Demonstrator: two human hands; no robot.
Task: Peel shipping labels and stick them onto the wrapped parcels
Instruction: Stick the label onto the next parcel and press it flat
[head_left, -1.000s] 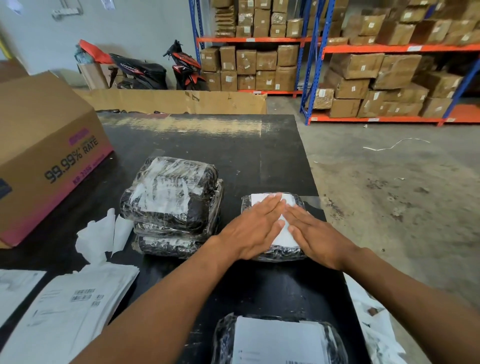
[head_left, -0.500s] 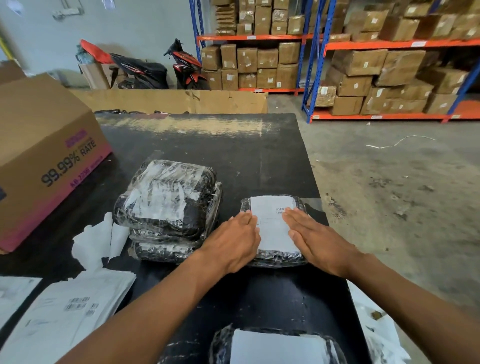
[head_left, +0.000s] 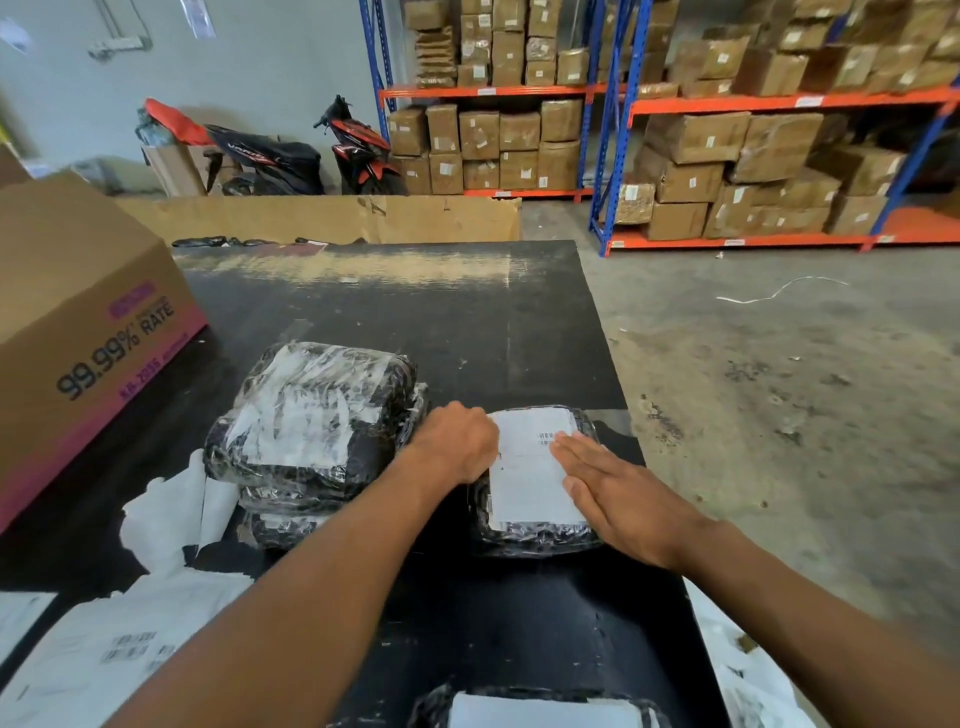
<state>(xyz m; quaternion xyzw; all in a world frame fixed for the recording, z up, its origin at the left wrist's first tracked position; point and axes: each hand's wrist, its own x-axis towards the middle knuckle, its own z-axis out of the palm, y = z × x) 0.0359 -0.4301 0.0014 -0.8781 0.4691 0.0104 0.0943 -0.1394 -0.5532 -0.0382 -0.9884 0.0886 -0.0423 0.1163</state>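
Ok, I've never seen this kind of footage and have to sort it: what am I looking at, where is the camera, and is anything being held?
There is no machine here, only a person's two bare hands. They are filmed by one wide-angle camera worn on the head, looking forward and down. On the black table lies a plastic-wrapped parcel with a white label on top. The right hand lies flat on the label's right side. The left hand sits at the parcel's left edge with its fingers bent down out of sight, so I can't tell if it grips. To the left are a stack of wrapped parcels, a cardboard box and label sheets.
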